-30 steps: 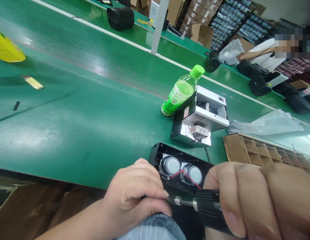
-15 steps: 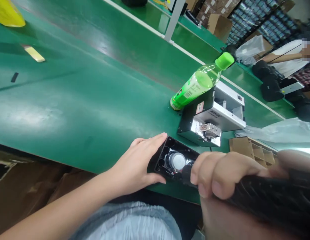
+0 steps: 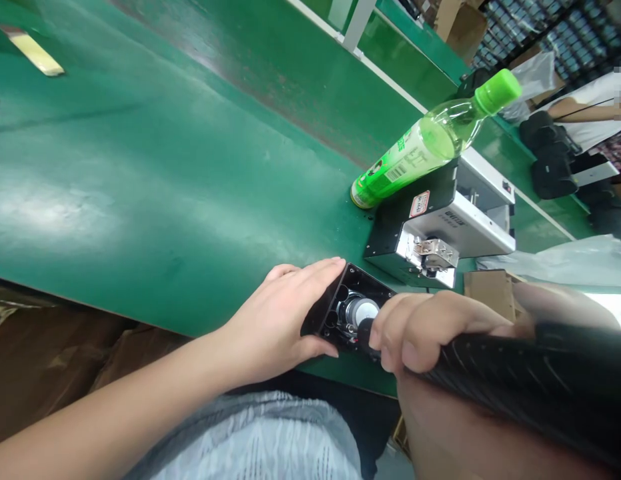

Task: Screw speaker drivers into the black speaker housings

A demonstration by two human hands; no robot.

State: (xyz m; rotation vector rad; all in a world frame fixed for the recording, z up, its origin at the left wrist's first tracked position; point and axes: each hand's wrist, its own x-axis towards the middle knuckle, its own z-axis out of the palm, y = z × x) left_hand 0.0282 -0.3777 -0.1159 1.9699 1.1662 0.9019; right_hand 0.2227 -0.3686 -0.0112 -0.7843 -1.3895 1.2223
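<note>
My left hand [image 3: 285,317] is wrapped around the left end of a black open housing [image 3: 375,279], fingers along the far side and thumb on the near side. Inside the housing sits a round silver part [image 3: 361,311] like a speaker magnet, with small wires beside it. My right hand [image 3: 420,330] grips a black electric screwdriver [image 3: 510,373] with a ridged handle. Its dark front end points down into the housing beside the silver part; the bit's very tip is too small to make out. My right fingers cover the housing's right end.
Beyond the housing stands a black and silver machine [image 3: 435,230], with a green-capped bottle [image 3: 415,153] behind it. A yellow-handled blade [image 3: 35,52] lies on the green table [image 3: 190,180] at far left. A cardboard box [image 3: 487,290] is on the right. Another person's arm [image 3: 575,107] shows farther back.
The screwdriver's front end has shifted left within the housing, closer to the silver part. My left hand keeps its hold. The whole view has shifted a little, with the bottle and machine now farther right.
</note>
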